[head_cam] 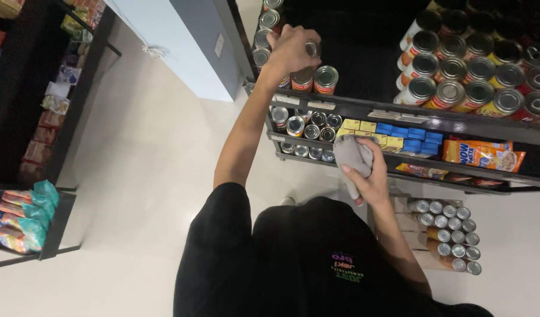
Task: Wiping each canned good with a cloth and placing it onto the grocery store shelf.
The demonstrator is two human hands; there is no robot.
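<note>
Head view: the left hand [290, 50] has its fingers clamped on a small can [312, 48] at the top shelf [364, 108], just above two upright cans [314, 79]. The right hand [370, 176] has its fingers closed around a grey cloth [352, 155] in front of the lower shelves. Recommended practice: keep the can upright, grip its sides firmly, and keep it apart from the neighbouring cans.

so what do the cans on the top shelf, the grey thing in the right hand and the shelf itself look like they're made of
Cans: metal, judging by their shiny silver ribbed lids; the sides carry glossy printed labels. The left hand grips one.
Grey cloth: soft fabric, matte, bunched and creased in the right hand.
Shelf: dark, matte, with thin straight edges; probably painted metal, though laminated board is possible.
</note>
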